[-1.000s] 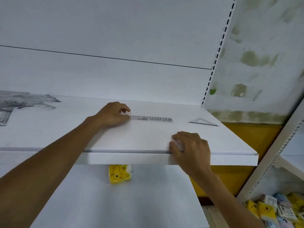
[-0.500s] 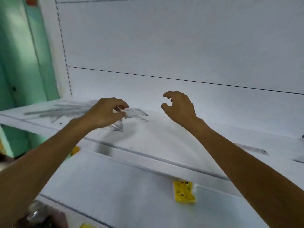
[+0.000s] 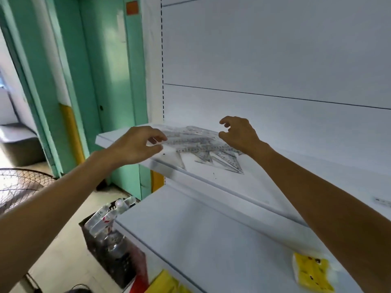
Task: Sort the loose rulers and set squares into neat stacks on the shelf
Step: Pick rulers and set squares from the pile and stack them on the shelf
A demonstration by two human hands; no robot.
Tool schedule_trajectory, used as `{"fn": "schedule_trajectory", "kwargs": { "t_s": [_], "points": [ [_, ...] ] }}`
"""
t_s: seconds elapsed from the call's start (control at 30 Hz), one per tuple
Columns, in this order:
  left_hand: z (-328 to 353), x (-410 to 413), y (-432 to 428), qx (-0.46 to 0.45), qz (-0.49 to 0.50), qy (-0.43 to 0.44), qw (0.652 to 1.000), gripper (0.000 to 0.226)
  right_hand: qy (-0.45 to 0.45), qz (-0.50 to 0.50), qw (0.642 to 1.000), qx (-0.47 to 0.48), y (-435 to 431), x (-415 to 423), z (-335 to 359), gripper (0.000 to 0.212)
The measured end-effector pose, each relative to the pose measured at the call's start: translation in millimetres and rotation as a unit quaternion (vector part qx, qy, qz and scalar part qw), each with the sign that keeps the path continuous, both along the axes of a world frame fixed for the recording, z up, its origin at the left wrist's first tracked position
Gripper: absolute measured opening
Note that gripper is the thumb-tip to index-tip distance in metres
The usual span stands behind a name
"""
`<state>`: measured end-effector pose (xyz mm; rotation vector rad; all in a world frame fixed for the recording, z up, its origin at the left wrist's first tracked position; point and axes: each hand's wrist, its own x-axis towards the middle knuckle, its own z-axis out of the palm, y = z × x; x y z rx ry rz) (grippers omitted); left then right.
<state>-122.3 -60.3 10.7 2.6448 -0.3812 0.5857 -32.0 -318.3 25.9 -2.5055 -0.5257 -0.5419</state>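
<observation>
Head view: both arms extended; left hand fingers curl at clear plastic ruler pile on white shelf, grip indeterminate; right hand fingers apart above it.

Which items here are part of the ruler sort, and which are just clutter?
Job: pile of clear rulers and set squares; set square pinched in left hand; right hand; shelf; lone ruler far right.
Clutter: yellow packet; fan; dark crate of bottles.

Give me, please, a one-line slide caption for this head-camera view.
Left hand and right hand flank a jumbled pile of clear plastic rulers and set squares on a white shelf.
</observation>
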Motion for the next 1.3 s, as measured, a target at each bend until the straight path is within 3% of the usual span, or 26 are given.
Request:
{"fn": "schedule_trajectory", "kwargs": {
  "t_s": [0.3,0.6,0.77,1.03,1.2,1.3],
  "points": [
    [-28,73,-3,0.012,-0.017,0.030,0.999,0.025,0.026,-0.017,0.998,-0.054,-12,65,-8,0.040],
    [-46,151,-28,0.033,-0.053,0.061,0.996,0.052,0.041,-0.021,0.991,-0.126,-21,126,-14,0.030],
    [-47,166,-20,0.034,-0.069,0.071,0.995,0.056,0.044,-0.023,0.990,-0.135,-12,146,-21,0.025],
    [-43,191,6,0.079,-0.106,0.053,0.990,0.032,0.096,0.005,0.987,-0.131,10,157,-39,0.038],
    [-41,200,11,0.128,-0.117,0.023,0.985,0.022,0.135,0.021,0.982,-0.133,13,165,-36,0.038],
    [-39,203,14,0.113,-0.130,0.009,0.985,0.024,0.130,0.011,0.983,-0.127,14,167,-38,0.033]
  ]
}}
